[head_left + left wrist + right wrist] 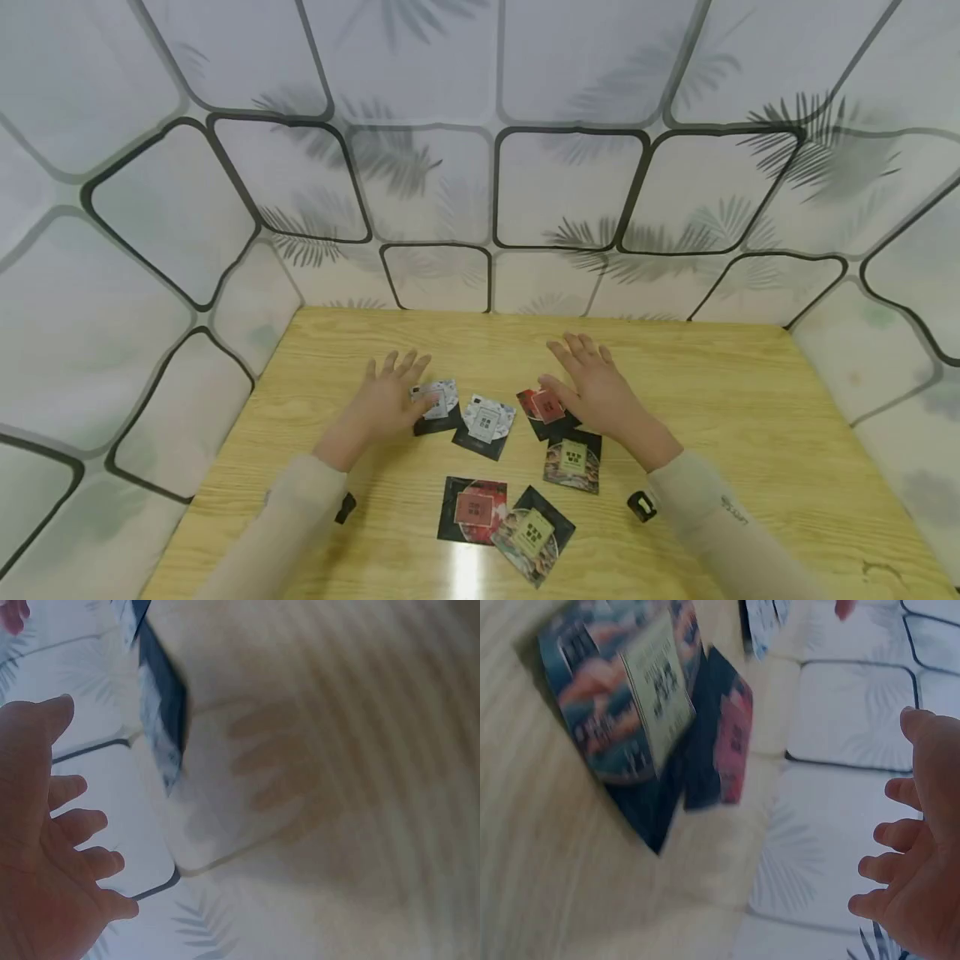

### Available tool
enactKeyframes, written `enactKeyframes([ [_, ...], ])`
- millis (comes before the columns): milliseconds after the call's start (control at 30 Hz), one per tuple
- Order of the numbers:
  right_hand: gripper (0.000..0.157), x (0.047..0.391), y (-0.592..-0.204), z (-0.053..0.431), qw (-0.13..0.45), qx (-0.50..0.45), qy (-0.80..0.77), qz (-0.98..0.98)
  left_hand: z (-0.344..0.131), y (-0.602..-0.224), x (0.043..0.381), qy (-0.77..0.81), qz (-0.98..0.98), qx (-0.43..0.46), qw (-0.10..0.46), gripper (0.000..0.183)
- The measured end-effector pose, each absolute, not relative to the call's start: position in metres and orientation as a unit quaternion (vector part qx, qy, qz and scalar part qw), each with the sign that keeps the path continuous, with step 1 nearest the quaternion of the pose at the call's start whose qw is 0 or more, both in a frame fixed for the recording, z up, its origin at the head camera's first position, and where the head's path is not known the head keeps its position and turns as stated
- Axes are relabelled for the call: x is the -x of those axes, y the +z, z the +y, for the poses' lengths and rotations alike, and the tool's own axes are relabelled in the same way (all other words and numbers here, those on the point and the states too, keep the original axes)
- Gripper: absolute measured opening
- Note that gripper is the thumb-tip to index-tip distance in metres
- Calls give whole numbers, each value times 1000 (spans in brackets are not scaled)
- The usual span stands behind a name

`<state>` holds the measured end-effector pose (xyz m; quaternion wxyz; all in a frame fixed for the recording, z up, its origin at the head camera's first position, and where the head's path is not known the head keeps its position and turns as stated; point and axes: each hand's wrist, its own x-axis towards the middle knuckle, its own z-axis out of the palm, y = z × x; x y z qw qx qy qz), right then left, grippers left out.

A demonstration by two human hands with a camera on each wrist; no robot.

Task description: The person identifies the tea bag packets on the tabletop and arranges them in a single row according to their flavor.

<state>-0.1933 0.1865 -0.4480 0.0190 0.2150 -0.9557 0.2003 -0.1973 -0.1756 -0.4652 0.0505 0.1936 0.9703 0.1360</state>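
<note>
Several flat square packets lie on a wooden table. My left hand (387, 400) is spread above the table, fingers extended, partly over a black and white packet (447, 419). A second black and white packet (485, 427) lies to its right. My right hand (597, 385), fingers also extended, hovers beside a red and black packet (546, 408), and the right wrist view shows it apart from the packets. A patterned packet with a yellow-green label (573, 460) overlaps that red one. Closer to me, another red packet (472, 510) touches a second yellow-green-labelled packet (533, 535). Neither hand holds anything.
The wooden table (675, 367) meets a fabric wall (570, 192) with dark outlines and leaf prints behind it and at both sides. Small black pieces, one a strap loop (642, 506), show by the sleeves. Glare falls on the near table surface.
</note>
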Motion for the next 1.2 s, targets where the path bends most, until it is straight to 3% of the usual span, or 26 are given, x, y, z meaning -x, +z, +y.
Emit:
enactKeyframes([
  [333,65,173,-467,144,9,-273,188,-944,-165,-498,181,162,962,-214,55,72],
  [833,62,164,-494,113,-58,-326,169,-928,-157,-500,175,158,961,-218,58,67],
  [1200,57,162,-501,108,-71,-339,172,-922,-161,-504,183,135,967,-209,59,66],
])
